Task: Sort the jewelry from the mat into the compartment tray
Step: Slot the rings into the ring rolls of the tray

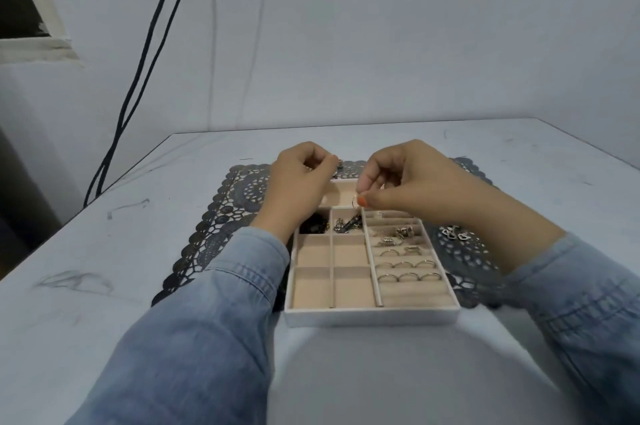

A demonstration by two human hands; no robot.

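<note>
Thumb and forefinger of my right hand [408, 178] pinch a thin hoop [354, 200], which hangs just over the far, wide compartment of the compartment tray [370, 316]. My left hand [298, 178] is beside it, over the tray's far left corner, with its fingers curled in. A small metal piece [339, 164] shows right at its fingertips, but I cannot tell whether the hand grips it or it lies on the mat behind.

Nearer me than my hands, one tray compartment holds a black piece [313, 226], and the next to its right holds some dark metal pieces [346, 225]. The ridged right-hand column carries silver clips [401, 234] and, nearer me, rows of rings [403, 266] standing in the slots.

The tray sits on a dark lace mat [221, 216], where heart-shaped pieces [454, 234] lie just right of the tray, near my right forearm. The mat lies on a pale, scuffed desk [104, 251]. Two black cables [145, 60] hang down the wall at left.
</note>
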